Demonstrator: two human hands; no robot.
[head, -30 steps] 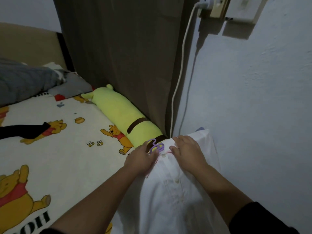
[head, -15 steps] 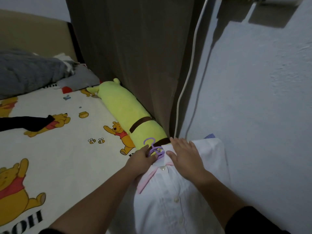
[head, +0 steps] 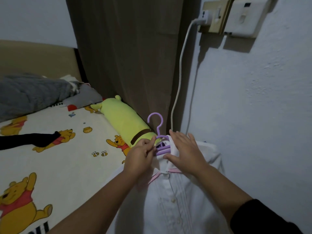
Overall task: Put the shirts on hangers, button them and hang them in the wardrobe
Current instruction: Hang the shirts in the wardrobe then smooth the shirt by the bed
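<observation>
- Shirt (head: 175, 205): white, small white buttons down the front, fine pleats beside them, pink trim under the collar; it sits on a purple hanger (head: 159, 144) at the bed's (head: 64, 159) edge, beside the wall.
- Left hand (head: 140, 157): fingers curled, pinching the collar at the hanger's neck.
- Right hand (head: 185, 152): fingers straight and spread, flat on the collar.
- Bedsheet: cartoon bears; its black lettering is cut off, unreadable.

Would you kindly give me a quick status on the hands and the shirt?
Left hand pinching the white shirt collar beside the purple hanger. Right hand flat on the collar. Shirt on hanger, buttons done. Nothing in the way.
</observation>
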